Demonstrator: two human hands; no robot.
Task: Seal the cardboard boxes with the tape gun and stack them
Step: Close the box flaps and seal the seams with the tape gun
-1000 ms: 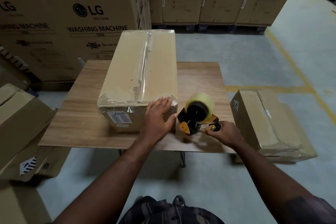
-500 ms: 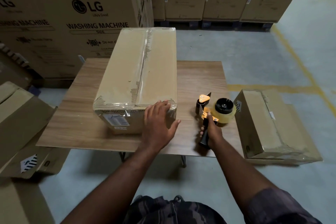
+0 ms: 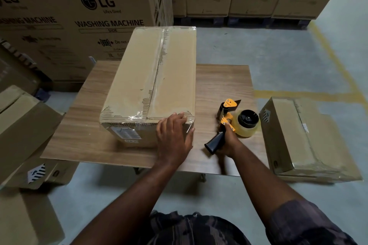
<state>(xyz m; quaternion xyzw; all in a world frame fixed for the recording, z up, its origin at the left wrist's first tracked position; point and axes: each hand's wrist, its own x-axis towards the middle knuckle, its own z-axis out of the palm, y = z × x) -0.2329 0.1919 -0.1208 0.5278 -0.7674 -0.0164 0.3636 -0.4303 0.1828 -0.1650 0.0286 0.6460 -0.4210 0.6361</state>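
The box [image 3: 151, 77] stands on the wooden surface [image 3: 223, 85], toward its left half, with its long axis running away from the person. Clear tape covers the top centre seam and wraps over the near top edge. A white label [image 3: 127, 134] is fixed to the near face.

The left hand [image 3: 174, 137] lies flat against the near right corner of the box. Its fingers are straight, the fingertips reach the taped top edge, and it grasps nothing.

The right hand [image 3: 229, 141] has its fingers curled round the black handle [image 3: 214, 143] of the tape gun [image 3: 227, 120]. The tape gun is at the surface, just to the right of the box and apart from it. The handle points toward the person, and the tape roll [image 3: 247, 125] faces right.

A second box [image 3: 298, 135], wrapped in clear tape, sits low beside the right edge of the surface. Opened cartons [image 3: 23, 125] lie at the left. Large printed washing machine cartons [image 3: 89, 16] stand behind. A yellow line [image 3: 328, 49] marks the grey floor [image 3: 258, 49].
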